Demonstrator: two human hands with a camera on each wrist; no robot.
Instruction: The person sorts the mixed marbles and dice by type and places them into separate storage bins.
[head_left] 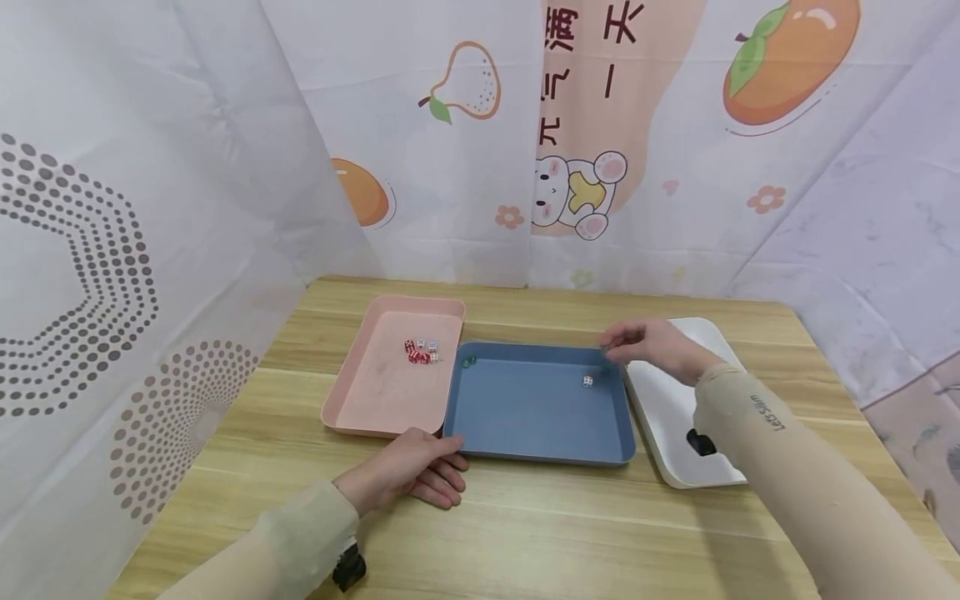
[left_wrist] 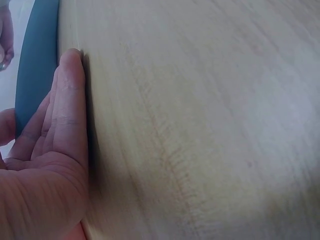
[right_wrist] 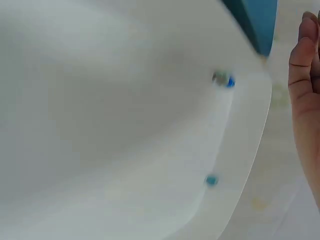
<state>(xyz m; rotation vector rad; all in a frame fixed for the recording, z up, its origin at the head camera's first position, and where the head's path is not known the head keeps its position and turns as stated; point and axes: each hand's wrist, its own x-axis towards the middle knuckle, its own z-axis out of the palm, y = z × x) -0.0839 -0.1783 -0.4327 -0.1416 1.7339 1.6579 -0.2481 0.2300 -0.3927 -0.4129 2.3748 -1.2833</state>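
My left hand [head_left: 416,471] is at the near-left corner of the blue tray [head_left: 536,408], holding its rim with the thumb on top and the other fingers outside. In the left wrist view, the fingers [left_wrist: 67,110] lie along the tray's outer wall. Over the far-right corner, my right hand [head_left: 660,346] pinches a small translucent green piece [head_left: 606,358], blurred in the head view. Its exact kind cannot be told. A white die [head_left: 587,381] lies in the blue tray below that hand. Small green pieces [head_left: 468,362] sit in the far-left corner.
Red dice [head_left: 413,356] and white dice [head_left: 432,346] lie in the pink tray [head_left: 367,408], left of the blue one. At the right stands a white tray [head_left: 678,462], partly under the right forearm. It holds small blurred pieces, including a teal one [right_wrist: 211,180].
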